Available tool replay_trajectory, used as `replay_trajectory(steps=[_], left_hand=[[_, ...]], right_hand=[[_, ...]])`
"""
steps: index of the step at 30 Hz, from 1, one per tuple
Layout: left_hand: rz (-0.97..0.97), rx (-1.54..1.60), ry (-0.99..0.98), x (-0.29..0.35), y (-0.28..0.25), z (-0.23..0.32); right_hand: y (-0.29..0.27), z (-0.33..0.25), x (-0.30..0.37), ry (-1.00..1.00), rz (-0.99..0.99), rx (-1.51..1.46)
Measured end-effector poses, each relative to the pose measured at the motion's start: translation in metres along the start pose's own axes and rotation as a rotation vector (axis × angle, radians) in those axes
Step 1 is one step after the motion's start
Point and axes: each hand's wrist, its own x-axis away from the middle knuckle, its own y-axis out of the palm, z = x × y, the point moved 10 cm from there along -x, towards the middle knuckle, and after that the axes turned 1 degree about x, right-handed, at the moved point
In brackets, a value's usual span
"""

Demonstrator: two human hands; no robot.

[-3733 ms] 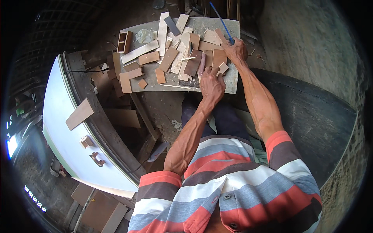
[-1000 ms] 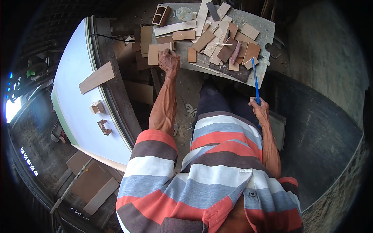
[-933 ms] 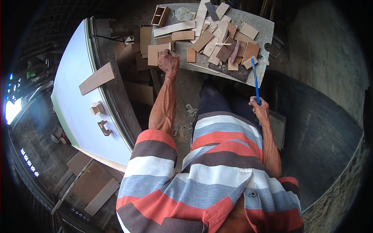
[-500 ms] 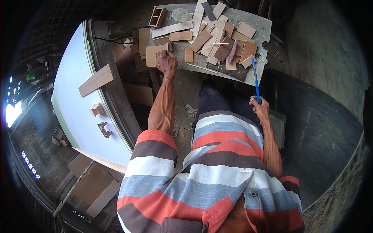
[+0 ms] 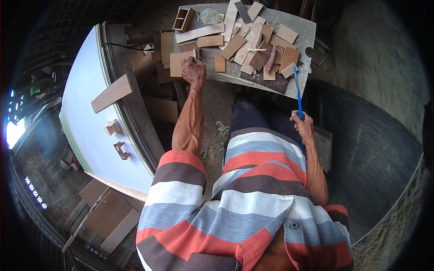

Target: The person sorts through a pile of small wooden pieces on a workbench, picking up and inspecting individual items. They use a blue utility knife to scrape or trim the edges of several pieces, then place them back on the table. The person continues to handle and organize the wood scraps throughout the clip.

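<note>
- The left hand (image 5: 194,73) is reaching out to the near left corner of the counter (image 5: 300,23), its back facing up.
- Its fingers are curling downward over the tan board (image 5: 177,66); the fingertips are hiding underneath, so I cannot tell how tightly they are closing or whether they are gripping anything.
- The small wood strip (image 5: 195,53) is showing just beyond the knuckles, lying against the tan board.
- The right hand (image 5: 304,125) is hanging in front of the right thigh, well apart from the left, its fingers wrapping closed around the long blue tool (image 5: 297,88).
- The blue tool is pointing up and away, its far tip overlapping the counter's near right part in view.
- Loose wood pieces (image 5: 234,47) are covering much of the counter, many overlapping.
- The reddish-brown rod (image 5: 271,60) is resting among them, toward the right.
- The open wooden box (image 5: 183,19) is sitting at the far left corner, beside the crumpled clear plastic (image 5: 209,16).
- To the left, the white panel (image 5: 83,108) is carrying the slanting plank (image 5: 112,93) and two small wooden frames (image 5: 112,127).
</note>
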Motion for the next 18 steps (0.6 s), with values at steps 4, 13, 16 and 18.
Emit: replay_trajectory(steps=[4,13,16,18], left_hand=[[0.001,-0.005,0.015,0.0003,0.0004,-0.0008],[-0.003,-0.02,0.0,0.0001,0.0018,-0.0018],[-0.004,-0.025,0.02,-0.0011,0.0026,-0.0014],[0.016,-0.03,0.03,-0.0015,0.0018,-0.0008]], right_hand=[[0.0007,-0.0004,-0.0001,-0.002,0.001,0.002],[0.0005,-0.0002,0.0017,-0.005,0.002,-0.011],[0.0001,0.0006,0.0024,-0.006,0.008,-0.012],[-0.0004,-0.0003,0.0028,-0.003,0.008,-0.013]])
